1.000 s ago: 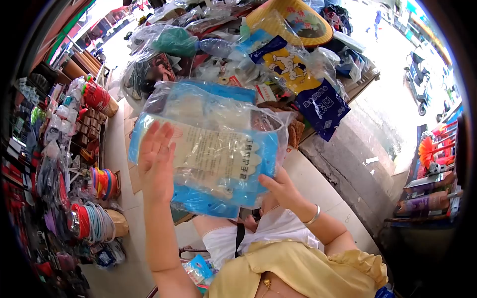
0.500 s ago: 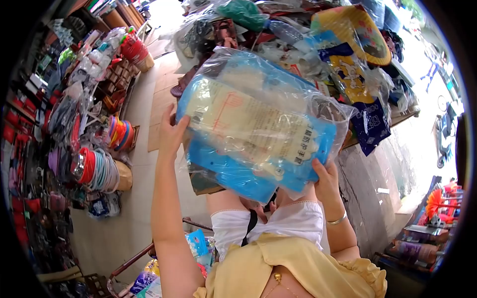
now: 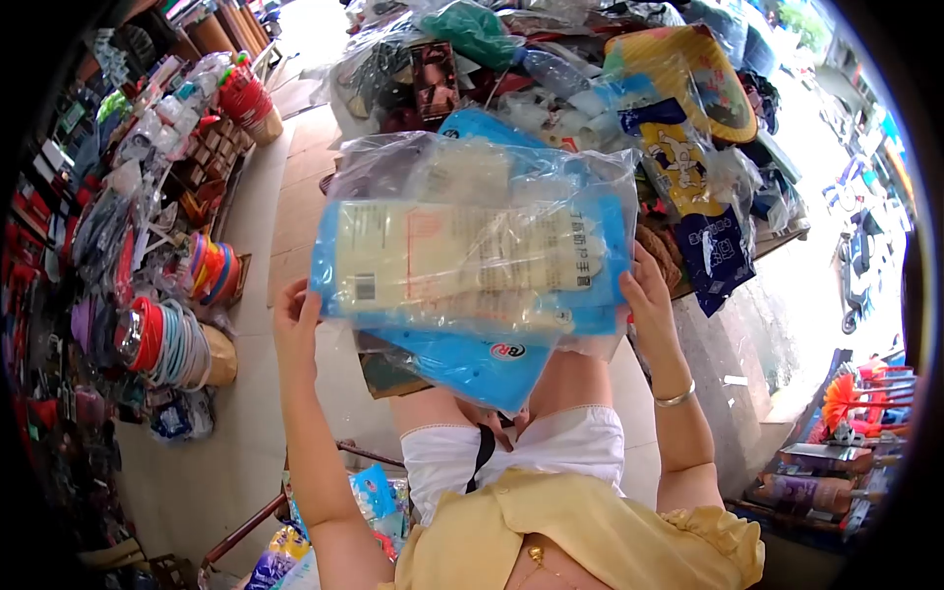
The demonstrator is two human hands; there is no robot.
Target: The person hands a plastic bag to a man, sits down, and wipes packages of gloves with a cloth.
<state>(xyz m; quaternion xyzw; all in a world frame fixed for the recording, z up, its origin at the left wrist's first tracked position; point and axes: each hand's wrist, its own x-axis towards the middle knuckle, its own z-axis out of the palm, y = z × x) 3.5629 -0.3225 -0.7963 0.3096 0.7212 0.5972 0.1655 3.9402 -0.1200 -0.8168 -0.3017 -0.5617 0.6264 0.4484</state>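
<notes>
A clear plastic bag (image 3: 472, 246) with several flat blue and cream packets inside is held up in front of me, roughly level. At its left lower corner my left hand (image 3: 298, 313) pinches the edge between thumb and fingers. My right hand (image 3: 645, 295) grips the opposite edge, thumb on the front, with a silver bangle on the wrist. Below the bag hangs a blue packet (image 3: 492, 369) with a red and black logo; whether it is inside the bag, I cannot tell.
Beyond the bag is a heaped table with a woven yellow hat (image 3: 688, 79), a blue and yellow packet (image 3: 713, 246) and a green plastic bag (image 3: 472, 34). Shop goods line the left, including coiled hoses (image 3: 182, 344). Bagged items (image 3: 379, 497) lie beside my lap.
The bag has turned from tilted to nearly level. My left hand, open at first, has closed on its left edge and moved lower, while my right hand has risen along the other side.
</notes>
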